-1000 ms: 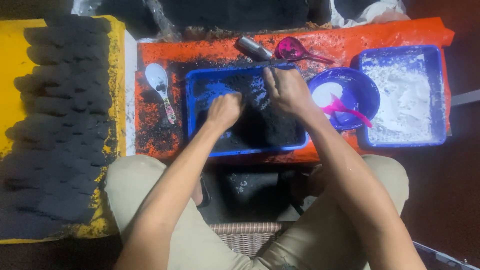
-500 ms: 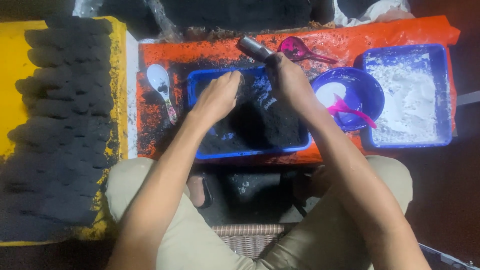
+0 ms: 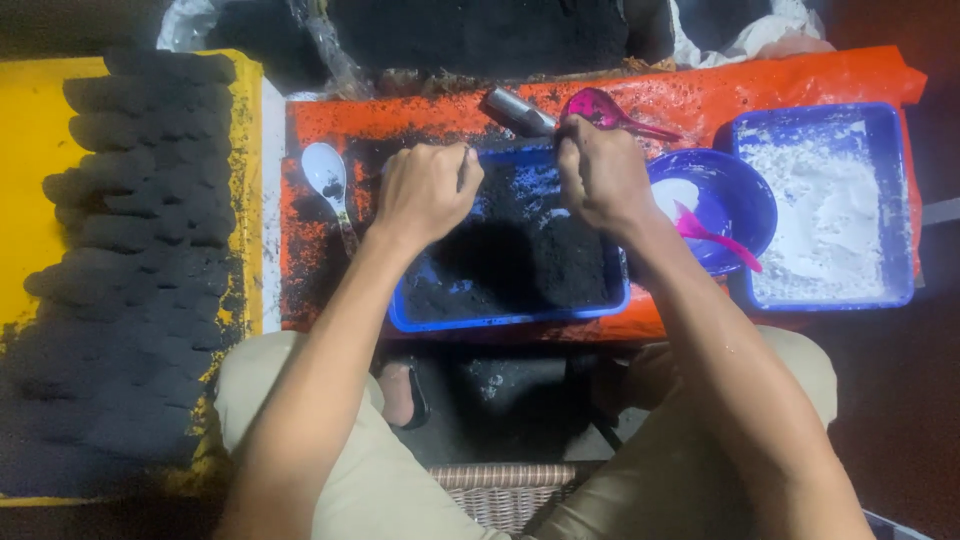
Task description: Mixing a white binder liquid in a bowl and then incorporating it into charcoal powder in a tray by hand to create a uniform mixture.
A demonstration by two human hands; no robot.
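A blue rectangular tray [image 3: 500, 320] filled with black powder [image 3: 560, 265] stands on an orange sheet [image 3: 320, 250] in front of my knees. My left hand [image 3: 425, 190] is curled into a fist over the tray's far left corner. Over the far right part of the tray, my right hand [image 3: 600, 175] has its fingers bent inward. Whether either fist encloses powder is hidden. A short metal tube [image 3: 515, 110] and a magenta scoop [image 3: 600, 108] lie just beyond my right hand.
A blue bowl [image 3: 745, 190] with white powder and a pink spoon [image 3: 715, 235] sits to the right, then a blue tray of white powder [image 3: 830, 210]. A white spoon [image 3: 328, 175] lies left of the tray. Rows of black lumps [image 3: 140, 250] cover a yellow sheet [image 3: 30, 180] at left.
Both hands have moved from the middle of the black powder to the tray's far edge. Their fingers have curled from spread flat into fists.
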